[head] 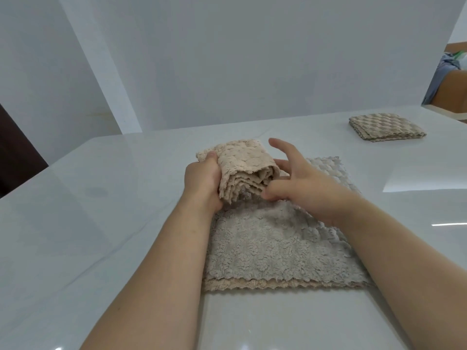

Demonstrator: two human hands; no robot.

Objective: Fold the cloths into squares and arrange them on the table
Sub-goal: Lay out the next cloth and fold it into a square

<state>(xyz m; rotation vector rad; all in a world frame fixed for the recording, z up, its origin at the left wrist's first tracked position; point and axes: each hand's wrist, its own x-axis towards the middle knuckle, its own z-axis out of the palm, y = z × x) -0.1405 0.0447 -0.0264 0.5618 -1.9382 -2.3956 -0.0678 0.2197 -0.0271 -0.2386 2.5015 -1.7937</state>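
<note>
My left hand (202,183) grips a folded beige fleece cloth (242,168) by its left side, holding it just above the table with its layered edges facing me. My right hand (300,183) is at the cloth's right side, fingers spread, thumb and fingertips touching its folded edges. Beneath both hands a stack of flat unfolded grey-beige cloths (273,246) lies on the white table (101,210). One folded square cloth (386,127) rests at the far right of the table.
A white wall rises directly behind the table's far edge. A dark panel stands at the left edge of view. At the far right, beyond the table, are a wooden surface and some bluish fabric (444,72).
</note>
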